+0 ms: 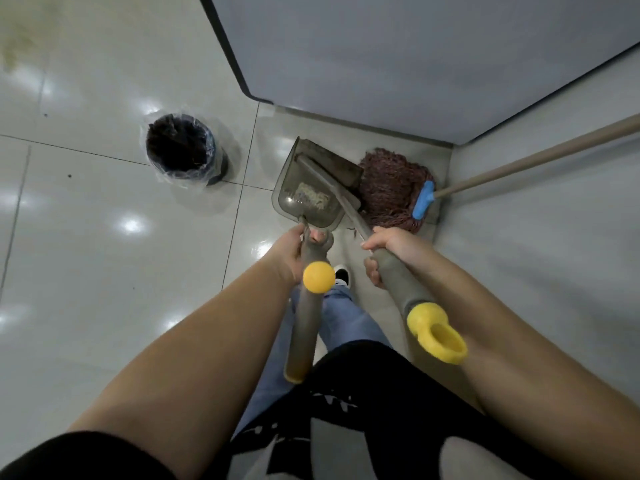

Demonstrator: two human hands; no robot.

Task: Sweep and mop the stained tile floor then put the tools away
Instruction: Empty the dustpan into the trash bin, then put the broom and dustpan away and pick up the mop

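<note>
Your left hand point(292, 252) is wrapped around the grey dustpan handle point(304, 327), fingers curled on it just below the yellow ball cap point(318, 277). The dustpan point(304, 192) is a translucent grey scoop, and it sits on the tile floor point(86, 220) ahead of your feet with a small pile of pale debris point(313, 197) inside. Your right hand point(388, 251) is clamped on the grey broom handle point(398, 278), which ends near you in a yellow hang-loop cap point(438, 336). The broom head point(332, 164) lies over the far part of the dustpan, up against the mop.

The mop point(391, 188), brown string head with a blue clamp point(423, 199), rests on the floor in the corner, touching the dustpan's right side; its tan pole point(536, 155) leans off to the right along the wall point(415, 64).

A black bin with a clear liner point(181, 148) stands left of the dustpan, well apart from it. A yellowish stain point(17, 39) shows on the floor at far upper left. Jeans leg and shoe point(341, 275) are visible between your arms.
</note>
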